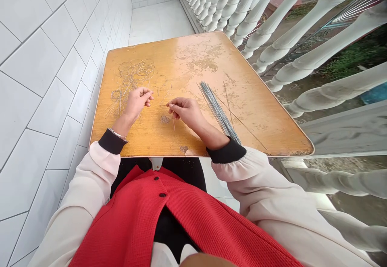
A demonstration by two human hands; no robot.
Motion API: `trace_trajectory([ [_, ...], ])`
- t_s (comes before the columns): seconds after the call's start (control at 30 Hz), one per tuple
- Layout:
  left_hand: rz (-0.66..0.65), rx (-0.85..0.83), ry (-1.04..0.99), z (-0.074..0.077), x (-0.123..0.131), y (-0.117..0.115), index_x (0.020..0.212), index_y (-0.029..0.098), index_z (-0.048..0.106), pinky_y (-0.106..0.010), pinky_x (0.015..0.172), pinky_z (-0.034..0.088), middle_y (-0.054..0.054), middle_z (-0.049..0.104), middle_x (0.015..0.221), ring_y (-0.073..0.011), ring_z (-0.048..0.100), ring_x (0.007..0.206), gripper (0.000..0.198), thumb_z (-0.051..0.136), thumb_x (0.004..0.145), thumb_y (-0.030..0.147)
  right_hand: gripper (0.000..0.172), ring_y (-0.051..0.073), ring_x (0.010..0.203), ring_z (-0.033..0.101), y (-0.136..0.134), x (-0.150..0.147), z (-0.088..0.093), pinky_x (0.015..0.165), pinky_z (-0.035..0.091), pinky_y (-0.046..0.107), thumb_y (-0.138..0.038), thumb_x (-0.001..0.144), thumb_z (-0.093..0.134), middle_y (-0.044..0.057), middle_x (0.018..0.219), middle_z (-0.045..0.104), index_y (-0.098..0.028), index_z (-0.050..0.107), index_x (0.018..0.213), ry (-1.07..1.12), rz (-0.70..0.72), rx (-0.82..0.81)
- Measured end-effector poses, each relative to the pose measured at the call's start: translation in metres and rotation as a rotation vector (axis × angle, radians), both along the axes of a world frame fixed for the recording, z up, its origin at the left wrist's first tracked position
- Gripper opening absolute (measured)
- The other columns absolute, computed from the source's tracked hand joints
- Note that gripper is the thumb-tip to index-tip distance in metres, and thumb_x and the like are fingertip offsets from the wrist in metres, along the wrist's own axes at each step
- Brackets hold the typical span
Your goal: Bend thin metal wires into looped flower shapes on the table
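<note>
Wire loops [133, 73] lay tangled on a worn orange wooden tabletop [193, 140], just beyond the person's left hand [137, 102], whose thumb and fingertips were pinched closed; whether they gripped a strand was too fine to tell. The right hand [184, 112] was curled nearly shut, thumb and forefinger pressed together on a thin wire [173, 124] whose end hung down below them. Between the hands, a small bent wire [165, 96] lay near the fingertips. A bundle of straight steel wires [218, 112] lay to the right, just beside the right wrist, with a few loose strands splayed from it. A silver bangle [117, 135] circled the left wrist. White tiled wall [51, 77] ran along one side of the table, white balusters [272, 29] along the other.
</note>
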State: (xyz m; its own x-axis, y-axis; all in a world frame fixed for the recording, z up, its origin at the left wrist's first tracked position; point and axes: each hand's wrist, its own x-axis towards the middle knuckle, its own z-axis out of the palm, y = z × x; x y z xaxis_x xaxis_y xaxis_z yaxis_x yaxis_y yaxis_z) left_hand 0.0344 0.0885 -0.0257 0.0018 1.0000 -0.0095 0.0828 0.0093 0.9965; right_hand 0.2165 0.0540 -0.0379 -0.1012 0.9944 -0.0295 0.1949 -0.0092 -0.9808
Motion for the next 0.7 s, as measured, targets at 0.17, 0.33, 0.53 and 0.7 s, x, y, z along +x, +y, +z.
trace_trajectory([
  [0.17,-0.009,-0.049,-0.036,-0.0086,0.0046,-0.0003,0.075,0.015,0.059,-0.015,0.055,0.045,0.005,0.061,0.064,-0.0020,0.051,0.053,0.020,0.058,0.093,0.006,0.015,0.007,0.043,0.048,0.0026,0.0028,-0.0029,0.046,0.038,0.022,-0.003,0.084,0.058,-0.002,0.057,0.059,-0.014,0.066,0.078,-0.007,-0.046,-0.005],
  [0.33,-0.033,-0.056,-0.079,-0.0102,0.0053,-0.0023,0.076,0.015,0.059,-0.015,0.058,0.046,0.004,0.063,0.067,-0.0022,0.054,0.056,0.019,0.057,0.093,0.007,0.016,0.008,0.044,0.048,0.0052,0.0044,-0.0049,0.047,0.038,0.023,-0.002,0.082,0.057,-0.002,0.059,0.059,-0.014,0.067,0.080,0.082,-0.068,-0.014],
  [0.53,-0.063,-0.059,-0.145,-0.0098,0.0059,-0.0045,0.076,0.015,0.058,-0.015,0.058,0.046,0.004,0.063,0.068,-0.0019,0.054,0.056,0.020,0.055,0.094,0.005,0.008,0.007,0.047,0.048,0.0064,0.0047,-0.0077,0.046,0.037,0.021,-0.011,0.078,0.061,-0.001,0.061,0.060,-0.017,0.063,0.073,0.137,-0.069,0.028],
  [0.7,-0.086,-0.049,-0.154,-0.0101,0.0061,-0.0057,0.079,0.015,0.057,-0.015,0.060,0.046,0.004,0.063,0.071,-0.0017,0.054,0.057,0.019,0.054,0.095,0.008,0.004,0.008,0.047,0.048,0.0066,0.0049,-0.0083,0.047,0.037,0.022,-0.013,0.076,0.063,0.000,0.062,0.059,-0.017,0.064,0.074,0.182,-0.069,0.036],
])
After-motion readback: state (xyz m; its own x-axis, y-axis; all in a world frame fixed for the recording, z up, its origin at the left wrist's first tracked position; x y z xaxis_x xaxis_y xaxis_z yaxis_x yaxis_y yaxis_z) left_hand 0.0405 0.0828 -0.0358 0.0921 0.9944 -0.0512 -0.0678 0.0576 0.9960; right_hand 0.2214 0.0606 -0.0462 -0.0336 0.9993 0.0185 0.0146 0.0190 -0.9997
